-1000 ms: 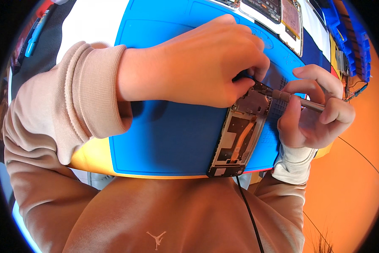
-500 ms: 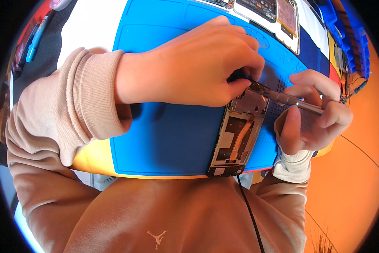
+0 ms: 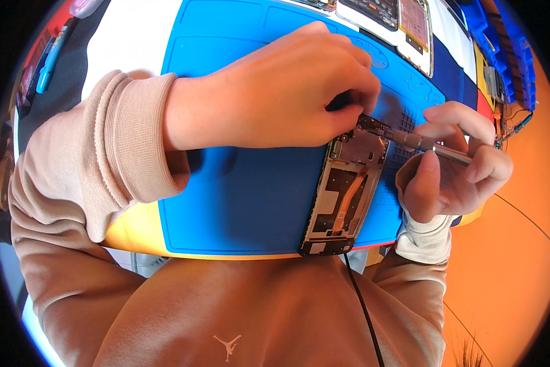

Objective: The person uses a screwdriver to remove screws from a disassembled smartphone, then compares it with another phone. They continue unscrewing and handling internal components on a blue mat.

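Plainly, both hands were busy at the opened phone [image 3: 354,150], which lay slantwise on the right part of the blue mat [image 3: 244,202], its near end at the mat's near edge and its far end farther right. The left hand [image 3: 281,88] reached across from the left, fingers curled, with the thumb tip at the phone's far left corner; the gap between thumb and forefinger looked narrow, but whether anything was pinched there I could not tell. The right hand [image 3: 451,185] held a slim metal screwdriver [image 3: 426,144] between thumb and fingers, the shaft pointing left and reaching over the phone's far end; its very tip was too small to make out. An orange flat cable [image 3: 349,199] ran lengthwise through the phone's open frame. Beyond the mat's far right side lay another opened device [image 3: 416,30] with a yellowish pack in it. Far to the left, a light blue pen [image 3: 50,67] rested on dark cloth [image 3: 73,64], and blue bins [image 3: 482,33] stood at the far right.
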Action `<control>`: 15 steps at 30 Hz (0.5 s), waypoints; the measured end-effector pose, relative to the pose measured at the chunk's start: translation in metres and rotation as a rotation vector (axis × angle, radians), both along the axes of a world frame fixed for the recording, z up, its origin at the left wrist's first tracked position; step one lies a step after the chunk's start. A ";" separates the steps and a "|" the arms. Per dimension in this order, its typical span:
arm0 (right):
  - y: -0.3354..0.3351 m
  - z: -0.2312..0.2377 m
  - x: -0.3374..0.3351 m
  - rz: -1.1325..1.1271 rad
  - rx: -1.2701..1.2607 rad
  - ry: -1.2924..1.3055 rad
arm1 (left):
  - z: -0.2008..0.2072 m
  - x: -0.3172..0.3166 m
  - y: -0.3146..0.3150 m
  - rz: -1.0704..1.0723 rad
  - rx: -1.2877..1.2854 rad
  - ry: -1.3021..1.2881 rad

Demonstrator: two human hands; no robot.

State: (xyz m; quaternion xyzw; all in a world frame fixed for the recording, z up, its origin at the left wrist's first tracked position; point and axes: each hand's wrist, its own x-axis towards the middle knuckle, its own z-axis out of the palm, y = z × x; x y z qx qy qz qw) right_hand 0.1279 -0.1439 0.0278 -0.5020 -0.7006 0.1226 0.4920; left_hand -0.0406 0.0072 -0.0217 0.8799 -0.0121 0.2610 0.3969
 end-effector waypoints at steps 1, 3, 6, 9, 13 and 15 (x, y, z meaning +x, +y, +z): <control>0.000 0.000 0.000 -0.009 0.021 0.001 | 0.000 0.000 0.001 -0.003 -0.017 0.021; -0.001 0.001 0.000 -0.014 0.024 -0.006 | 0.001 0.000 0.001 -0.004 -0.039 0.036; 0.000 0.002 0.001 0.013 0.038 0.041 | 0.003 0.000 -0.001 0.000 -0.079 0.034; 0.000 -0.001 0.001 -0.083 0.091 0.060 | 0.006 -0.001 -0.003 -0.022 -0.117 0.022; -0.001 -0.003 0.000 -0.087 0.025 0.169 | 0.007 0.001 -0.001 -0.055 -0.045 -0.081; 0.001 0.001 0.003 -0.105 0.037 0.238 | 0.007 0.003 0.000 -0.037 -0.066 -0.070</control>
